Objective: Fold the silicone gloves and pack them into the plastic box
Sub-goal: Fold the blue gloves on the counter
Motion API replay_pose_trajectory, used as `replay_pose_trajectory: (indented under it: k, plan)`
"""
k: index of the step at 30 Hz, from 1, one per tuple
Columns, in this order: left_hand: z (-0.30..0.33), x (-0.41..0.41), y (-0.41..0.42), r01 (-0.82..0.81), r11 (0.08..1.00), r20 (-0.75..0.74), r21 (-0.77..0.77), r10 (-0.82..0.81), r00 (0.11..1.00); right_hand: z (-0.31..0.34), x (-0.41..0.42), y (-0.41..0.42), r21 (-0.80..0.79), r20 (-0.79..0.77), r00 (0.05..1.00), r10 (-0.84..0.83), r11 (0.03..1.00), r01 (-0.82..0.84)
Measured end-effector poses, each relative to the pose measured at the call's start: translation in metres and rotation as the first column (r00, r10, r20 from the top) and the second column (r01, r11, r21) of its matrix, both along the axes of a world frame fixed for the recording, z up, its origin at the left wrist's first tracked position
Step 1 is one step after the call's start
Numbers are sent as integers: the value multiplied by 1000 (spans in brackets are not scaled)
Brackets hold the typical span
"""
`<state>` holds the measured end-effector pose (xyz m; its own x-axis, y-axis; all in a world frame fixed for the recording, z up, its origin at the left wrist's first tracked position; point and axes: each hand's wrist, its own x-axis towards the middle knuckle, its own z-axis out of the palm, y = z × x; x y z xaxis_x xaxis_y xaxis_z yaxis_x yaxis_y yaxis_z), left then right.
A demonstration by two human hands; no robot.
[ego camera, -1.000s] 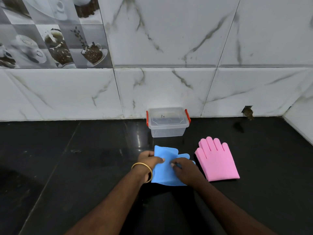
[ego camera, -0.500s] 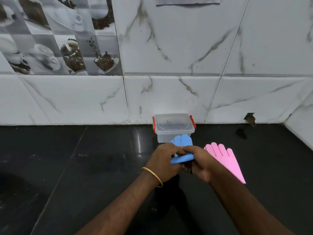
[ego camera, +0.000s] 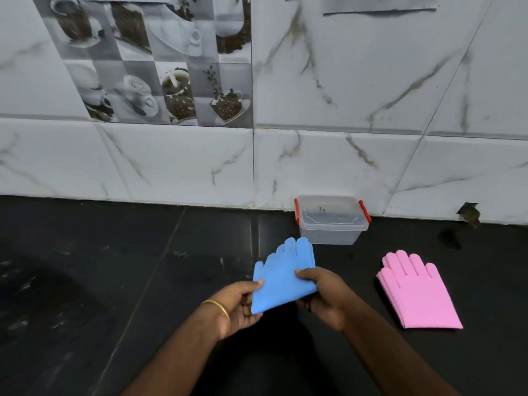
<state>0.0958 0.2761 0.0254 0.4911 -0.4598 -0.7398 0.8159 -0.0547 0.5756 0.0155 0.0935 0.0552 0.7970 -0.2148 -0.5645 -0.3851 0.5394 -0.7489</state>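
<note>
Two hands hold the blue glove point(ego camera: 284, 277) up off the bench point(ego camera: 114, 281): our left hand point(ego camera: 238, 305) pinches its left edge, our right hand point(ego camera: 321, 292) its right edge, likely to keep it flat for folding. Its long axis runs away from us, fingers pointing toward the closed plastic box point(ego camera: 332, 220) at the wall. Right of us, the pink gloves point(ego camera: 417, 291) lie flat, fingers away too.

Both forearms reach forward; left hand point(ego camera: 238, 302) and right hand point(ego camera: 324, 295) pinch opposite edges of blue glove point(ego camera: 283, 277), thumbs on top.
</note>
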Motion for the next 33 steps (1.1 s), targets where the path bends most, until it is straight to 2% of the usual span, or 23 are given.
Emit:
replay_pose_trajectory:
  k: [4,6,8,10,12,14,16,18,21,29,31,33]
  plan:
    - [17,29,10,-137,984,161,-117,155,975,7,24,9,18,97,995,4,1000,-5]
    - [24,44,15,-169,966,332,-194,227,916,11,38,13,36,198,980,5,999,-13]
    - [26,55,21,-204,957,476,-207,281,833,7,50,18,16,280,960,4,1000,-9]
    - [12,60,25,-251,954,537,-163,299,789,-11,57,27,-125,259,966,10,992,23]
    - [-16,62,27,-298,951,529,-79,293,796,-41,59,39,-307,155,987,-33,948,80]
    - [-46,59,26,-287,955,525,77,206,826,-74,55,50,-464,41,997,-71,882,81]
    - [-67,58,26,-281,932,543,227,119,832,-97,52,56,-617,-89,994,-60,787,-7]
    - [-76,63,24,-261,915,570,306,43,821,-109,52,56,-694,-117,992,-48,719,-47]
    - [-79,73,22,-215,891,591,400,-71,804,-108,54,52,-741,-133,991,-6,664,-96]
    - [-77,66,21,-256,859,610,444,-80,788,-109,46,40,-776,-124,980,157,600,-194]
    - [-71,62,17,-274,805,657,526,-180,732,-108,38,32,-795,-120,976,180,572,-203]
    - [-64,57,9,-306,698,687,648,-361,631,-104,28,18,-847,-129,979,155,496,-190]
